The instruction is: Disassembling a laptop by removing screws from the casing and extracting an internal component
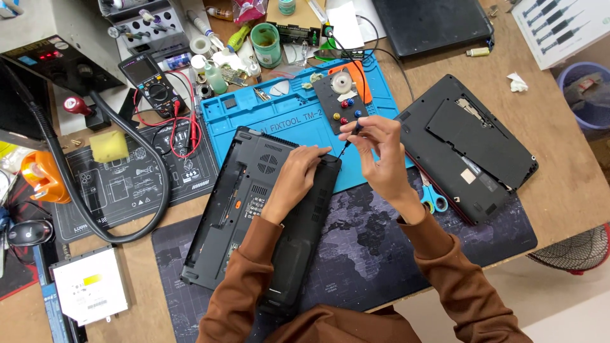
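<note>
Steadying black laptop base (254,209), left hand (293,181); right hand (379,152) gripping screwdriver (351,136).

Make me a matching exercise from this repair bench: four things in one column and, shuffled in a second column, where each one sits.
Things
1. black upturned laptop base
2. yellow sponge block
3. blue plastic bin
4. small black precision screwdriver

Places
A. at the right edge of the view, off the table
B. pinched in the right hand
C. under the left hand
D. on the black printed mat, left of the blue silicone work mat

Pairs: 1-C, 2-D, 3-A, 4-B
</note>
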